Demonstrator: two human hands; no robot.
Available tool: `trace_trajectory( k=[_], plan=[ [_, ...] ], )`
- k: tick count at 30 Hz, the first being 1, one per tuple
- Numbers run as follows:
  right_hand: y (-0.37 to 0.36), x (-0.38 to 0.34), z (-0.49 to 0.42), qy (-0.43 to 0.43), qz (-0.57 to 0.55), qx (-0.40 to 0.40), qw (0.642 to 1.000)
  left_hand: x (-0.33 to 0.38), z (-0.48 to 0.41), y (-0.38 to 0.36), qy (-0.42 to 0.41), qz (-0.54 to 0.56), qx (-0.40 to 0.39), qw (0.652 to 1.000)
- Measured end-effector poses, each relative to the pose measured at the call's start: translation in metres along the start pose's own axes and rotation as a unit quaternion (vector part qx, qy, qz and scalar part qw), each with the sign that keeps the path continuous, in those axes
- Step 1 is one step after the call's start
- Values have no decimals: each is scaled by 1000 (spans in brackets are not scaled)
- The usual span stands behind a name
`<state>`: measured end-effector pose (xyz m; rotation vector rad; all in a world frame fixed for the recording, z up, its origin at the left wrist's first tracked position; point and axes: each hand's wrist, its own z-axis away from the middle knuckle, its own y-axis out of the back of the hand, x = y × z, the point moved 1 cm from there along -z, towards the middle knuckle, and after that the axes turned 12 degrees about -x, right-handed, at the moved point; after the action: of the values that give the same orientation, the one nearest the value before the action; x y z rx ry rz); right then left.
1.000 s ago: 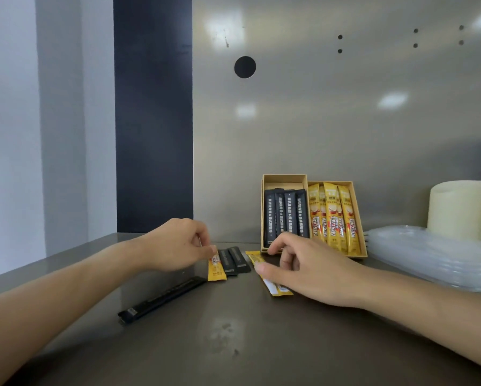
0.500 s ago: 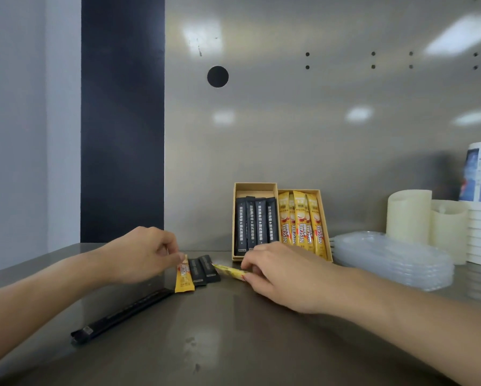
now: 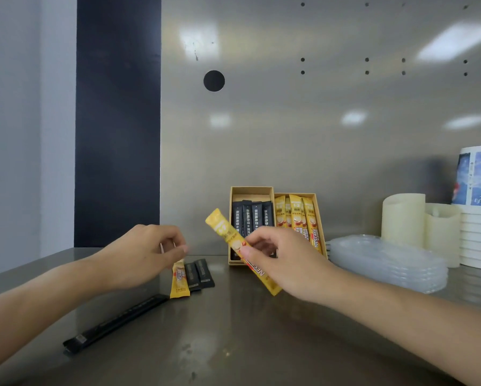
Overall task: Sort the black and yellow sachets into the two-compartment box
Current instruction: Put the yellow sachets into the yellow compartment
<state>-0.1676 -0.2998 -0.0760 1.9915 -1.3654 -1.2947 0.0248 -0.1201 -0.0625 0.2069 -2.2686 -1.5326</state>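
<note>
A tan two-compartment box [image 3: 251, 188] leans against the back wall, with black sachets [image 3: 250, 218] in its left half and yellow sachets [image 3: 296, 215] in its right half. My right hand [image 3: 286, 263] pinches a yellow sachet [image 3: 222, 227] and holds it tilted in the air just in front of the box. My left hand [image 3: 141, 254] has its thumb and fingers curled on the far end of another yellow sachet [image 3: 179, 282] that lies on the counter. Beside that one lie two black sachets [image 3: 199, 274]. A long black sachet [image 3: 116, 321] lies nearer, to the left.
On the right of the steel counter [image 3: 233, 344] stand a stack of clear plastic lids [image 3: 386, 260], two cream cylinders [image 3: 403, 218] and a stack of paper cups [image 3: 478, 218]. A steel wall stands right behind the box.
My right hand has lifted its yellow sachet off the counter and tilted it up in front of the box. My left hand stays on the other yellow sachet.
</note>
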Motion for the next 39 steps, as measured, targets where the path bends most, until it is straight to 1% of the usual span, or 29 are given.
trace_trajectory(
  k=[3,6,10,17,19,21,24,26,29,33,39],
  plan=[
    [4,3,-3,-30,-115,18,993,0,0,-1,-8,-2,-1,1000],
    [8,8,-4,-67,-164,25,984,-1,0,-1,-11,-1,-6,1000],
    [11,15,-3,-99,-150,6,984,-2,-1,-1,-13,-7,-8,1000],
    [15,18,-5,-102,-145,-10,984,-3,-1,4,-1,-5,-41,999],
    [20,18,-6,-98,-143,4,985,-3,-1,5,2,-16,-48,999],
    [30,22,-8,-97,-143,37,984,-4,0,5,6,-23,-60,998],
    [56,37,-10,-122,-134,104,978,-4,0,5,10,-30,-65,997],
    [73,51,-9,-147,-145,128,970,-3,0,5,11,-31,-65,997],
    [89,68,-5,-165,-149,130,966,-4,0,5,17,-42,-63,997],
    [92,78,-3,-190,-65,136,970,-8,0,4,23,-53,-70,996],
    [80,85,-11,-246,2,145,958,-7,0,5,34,-61,-99,993]
  ],
)
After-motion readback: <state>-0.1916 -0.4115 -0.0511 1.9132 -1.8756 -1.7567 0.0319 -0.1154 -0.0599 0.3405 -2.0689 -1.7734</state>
